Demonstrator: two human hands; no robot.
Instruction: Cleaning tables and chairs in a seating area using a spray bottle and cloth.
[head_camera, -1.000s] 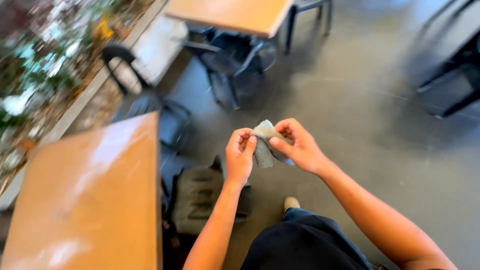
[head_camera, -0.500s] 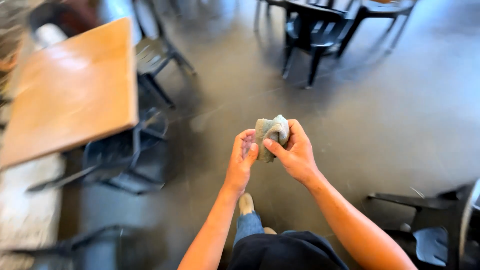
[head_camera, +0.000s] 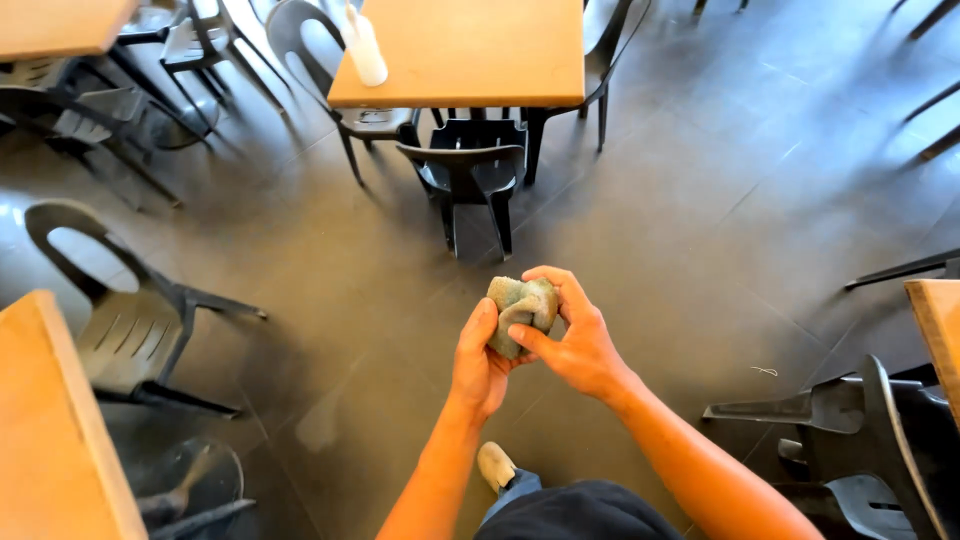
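Fingers (head_camera: 560, 290) of both hands clenched on crumpled grey-green cloth (head_camera: 520, 310), frame centre | step: wringing, apparently | next: firmer twist

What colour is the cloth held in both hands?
Greyish-green, seen in the head view: the cloth is bunched between both hands.

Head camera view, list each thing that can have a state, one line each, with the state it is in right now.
Grey-green cloth: bunched up, gripped in both hands.
Left hand: closed on the cloth's lower side.
Right hand: fingers wrapped over the cloth's top.
White squeeze bottle: upright on the wooden table.
Dark plastic chair: upright, pushed under that table.
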